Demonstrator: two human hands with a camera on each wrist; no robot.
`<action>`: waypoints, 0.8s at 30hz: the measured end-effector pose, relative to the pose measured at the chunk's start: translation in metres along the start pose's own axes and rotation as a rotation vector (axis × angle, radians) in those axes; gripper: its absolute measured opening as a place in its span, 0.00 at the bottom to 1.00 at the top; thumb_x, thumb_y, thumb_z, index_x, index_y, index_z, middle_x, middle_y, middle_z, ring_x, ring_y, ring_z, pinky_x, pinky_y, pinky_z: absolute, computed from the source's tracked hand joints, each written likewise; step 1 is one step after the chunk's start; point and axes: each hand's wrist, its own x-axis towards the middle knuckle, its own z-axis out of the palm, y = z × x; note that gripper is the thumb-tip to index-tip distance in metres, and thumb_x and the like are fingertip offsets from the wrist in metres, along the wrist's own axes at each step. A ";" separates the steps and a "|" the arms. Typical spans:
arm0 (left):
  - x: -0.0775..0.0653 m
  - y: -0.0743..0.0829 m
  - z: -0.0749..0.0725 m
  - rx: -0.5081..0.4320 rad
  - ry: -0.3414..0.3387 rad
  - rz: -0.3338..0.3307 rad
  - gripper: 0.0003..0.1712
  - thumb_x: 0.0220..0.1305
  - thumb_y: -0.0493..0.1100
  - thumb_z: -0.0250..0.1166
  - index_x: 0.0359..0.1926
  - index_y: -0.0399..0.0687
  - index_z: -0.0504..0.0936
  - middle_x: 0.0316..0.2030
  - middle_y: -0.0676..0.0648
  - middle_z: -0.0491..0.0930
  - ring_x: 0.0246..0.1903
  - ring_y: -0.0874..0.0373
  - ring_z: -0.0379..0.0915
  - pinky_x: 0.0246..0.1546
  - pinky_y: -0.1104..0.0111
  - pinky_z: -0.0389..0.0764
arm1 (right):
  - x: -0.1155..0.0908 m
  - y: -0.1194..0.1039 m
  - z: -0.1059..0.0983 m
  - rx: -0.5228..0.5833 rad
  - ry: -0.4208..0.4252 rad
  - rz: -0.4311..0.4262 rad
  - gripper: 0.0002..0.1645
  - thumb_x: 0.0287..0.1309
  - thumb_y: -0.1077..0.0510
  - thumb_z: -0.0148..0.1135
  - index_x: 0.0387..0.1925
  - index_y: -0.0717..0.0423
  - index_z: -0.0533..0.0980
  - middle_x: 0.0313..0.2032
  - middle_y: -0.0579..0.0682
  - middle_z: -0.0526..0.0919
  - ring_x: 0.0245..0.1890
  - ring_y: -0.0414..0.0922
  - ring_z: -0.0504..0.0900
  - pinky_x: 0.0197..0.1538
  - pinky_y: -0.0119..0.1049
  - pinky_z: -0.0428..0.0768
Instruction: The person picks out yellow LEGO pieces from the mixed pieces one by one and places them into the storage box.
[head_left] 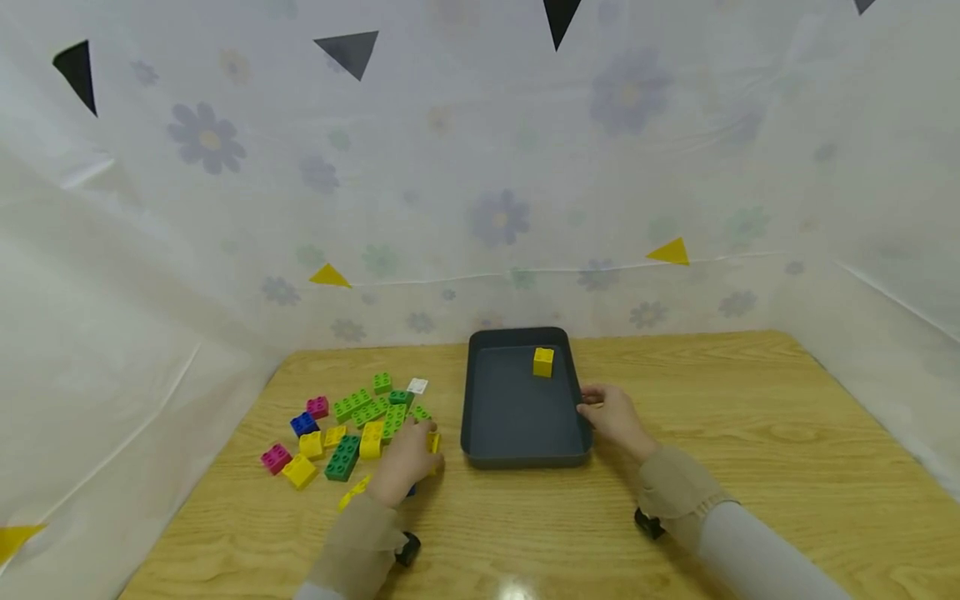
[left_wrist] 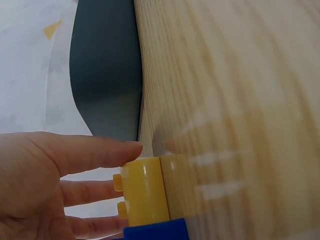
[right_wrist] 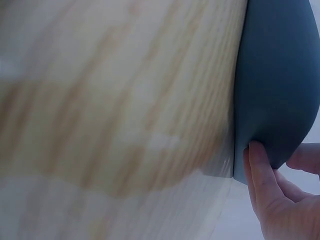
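My left hand (head_left: 407, 457) is at the right edge of a group of toy building bricks. In the left wrist view its thumb touches the end of a yellow brick (left_wrist: 145, 192), while the other fingers reach behind it, their tips partly hidden. A blue brick (left_wrist: 157, 230) lies against that yellow one. A dark grey tray (head_left: 525, 417) stands at the middle of the table, with one yellow brick (head_left: 543, 363) inside near its far right corner. On the tray's right side, my right hand (head_left: 613, 418) holds the wall between thumb and fingers.
Left of the tray lie green bricks (head_left: 342, 458), yellow bricks (head_left: 300, 472), pink bricks (head_left: 276, 458) and a blue brick (head_left: 304, 424). A small white tag (head_left: 417, 386) is behind them. The wooden table (head_left: 750, 433) meets a patterned curtain (head_left: 420, 208) at the back.
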 end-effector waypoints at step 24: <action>0.001 0.009 -0.011 0.014 0.013 -0.001 0.17 0.50 0.33 0.66 0.42 0.28 0.78 0.38 0.36 0.74 0.36 0.50 0.70 0.38 0.60 0.76 | -0.004 -0.002 -0.002 0.017 -0.009 -0.014 0.21 0.56 0.71 0.54 0.52 0.78 0.68 0.43 0.71 0.75 0.43 0.62 0.76 0.35 0.38 0.80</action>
